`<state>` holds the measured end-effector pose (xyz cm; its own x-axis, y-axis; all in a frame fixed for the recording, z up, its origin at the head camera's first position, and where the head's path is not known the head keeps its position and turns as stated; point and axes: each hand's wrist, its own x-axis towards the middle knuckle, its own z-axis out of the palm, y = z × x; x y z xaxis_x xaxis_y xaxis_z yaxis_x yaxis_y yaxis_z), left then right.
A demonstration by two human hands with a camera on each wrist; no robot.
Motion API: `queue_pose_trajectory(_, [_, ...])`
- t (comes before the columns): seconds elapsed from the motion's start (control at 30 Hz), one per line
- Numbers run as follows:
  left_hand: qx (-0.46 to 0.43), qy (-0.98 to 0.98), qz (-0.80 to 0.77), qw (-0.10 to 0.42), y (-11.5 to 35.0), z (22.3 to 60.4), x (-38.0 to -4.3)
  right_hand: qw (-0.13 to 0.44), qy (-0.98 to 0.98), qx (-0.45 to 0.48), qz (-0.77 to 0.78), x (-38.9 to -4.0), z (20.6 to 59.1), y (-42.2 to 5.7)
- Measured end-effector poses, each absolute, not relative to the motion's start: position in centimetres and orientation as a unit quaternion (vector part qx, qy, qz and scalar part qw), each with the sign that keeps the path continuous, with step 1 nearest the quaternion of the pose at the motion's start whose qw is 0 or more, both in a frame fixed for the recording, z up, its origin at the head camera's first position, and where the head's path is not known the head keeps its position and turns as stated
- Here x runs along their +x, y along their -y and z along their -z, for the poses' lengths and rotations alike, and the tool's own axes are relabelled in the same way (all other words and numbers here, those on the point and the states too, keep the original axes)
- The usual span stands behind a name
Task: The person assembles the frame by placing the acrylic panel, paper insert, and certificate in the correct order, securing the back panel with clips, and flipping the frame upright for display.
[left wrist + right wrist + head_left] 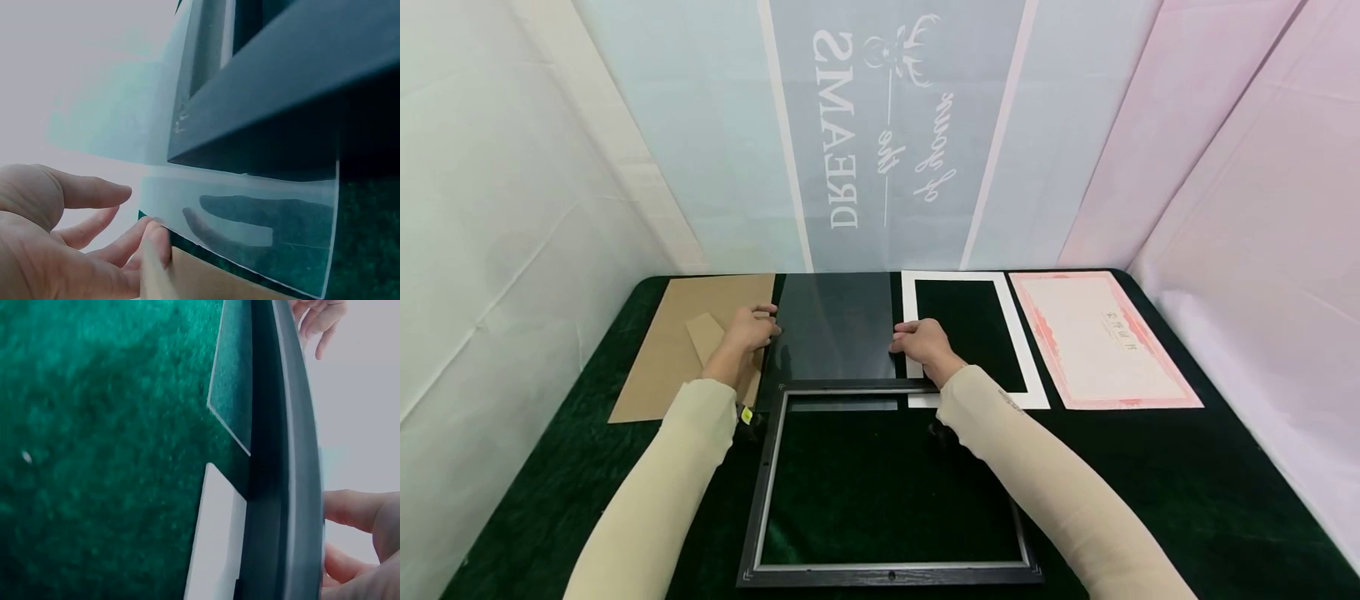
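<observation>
Black frame (891,575) nearest us, clear sheet (838,325) partly beneath.
The sheet runs lengthwise away from us, left hand (751,329) loose-fingered at its left edge, right hand (927,340) as near its right; whether that one grips, we cannot tell.

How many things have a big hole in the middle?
2: the black frame in front, and the white mat behind it, between the grey sheet and pink-bordered paper.

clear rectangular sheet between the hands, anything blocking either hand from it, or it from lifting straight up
Nothing visible separates the left hand or right hand from the clear rectangular sheet. But the far bar of the black rectangular frame crosses over its near end and would probably block a straight lift.
</observation>
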<state>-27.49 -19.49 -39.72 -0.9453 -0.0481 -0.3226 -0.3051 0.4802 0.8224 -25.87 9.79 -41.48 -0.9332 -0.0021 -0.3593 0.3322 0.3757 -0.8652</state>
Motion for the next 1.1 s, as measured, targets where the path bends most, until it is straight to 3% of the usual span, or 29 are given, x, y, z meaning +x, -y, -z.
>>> queue_pose_trajectory(1.1, [-0.172, -0.803, -0.567, 0.067, 19.0, 40.6, -27.5, 0.087, -0.794, 0.114, 0.591, -26.3, 43.2, -9.3])
